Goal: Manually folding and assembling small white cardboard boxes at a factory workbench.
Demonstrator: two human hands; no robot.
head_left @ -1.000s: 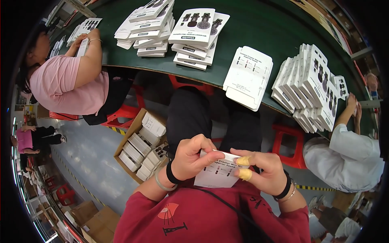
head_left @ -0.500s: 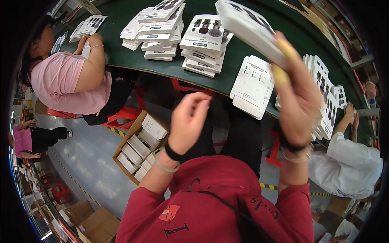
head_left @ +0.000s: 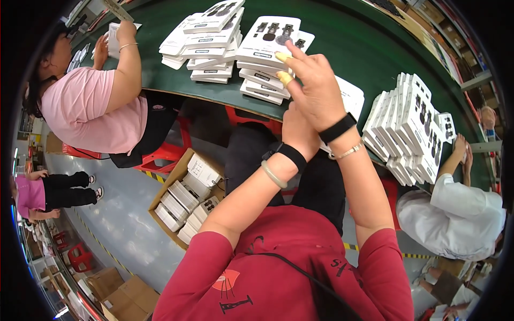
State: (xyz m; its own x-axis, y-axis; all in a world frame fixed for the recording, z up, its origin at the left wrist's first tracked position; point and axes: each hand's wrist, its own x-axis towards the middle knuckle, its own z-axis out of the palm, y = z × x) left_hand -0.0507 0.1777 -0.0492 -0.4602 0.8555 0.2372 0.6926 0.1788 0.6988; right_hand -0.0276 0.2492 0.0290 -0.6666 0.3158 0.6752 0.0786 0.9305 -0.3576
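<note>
My right hand [head_left: 320, 93], with yellow covers on two fingertips, is open over the near right edge of the middle stack of white printed boxes [head_left: 270, 40]. Its fingers are spread, with nothing held. Just below and partly behind it is my left hand [head_left: 301, 130]; its fingers are mostly hidden, so its grip does not show. A flat white printed carton [head_left: 350, 101] lies on the green table at the right of my hands, partly covered by my right hand and wrist.
Another stack of white boxes [head_left: 213, 40] stands to the left, and leaning rows of boxes [head_left: 412, 128] stand to the right. An open brown carton [head_left: 155, 206] of boxes is on the floor. Co-workers sit on both sides, one in pink [head_left: 99, 104], one in white [head_left: 452, 214].
My right hand has moved left and let go of the white box, which now tops the middle stack. My left hand has moved up and right, beneath my right hand.
</note>
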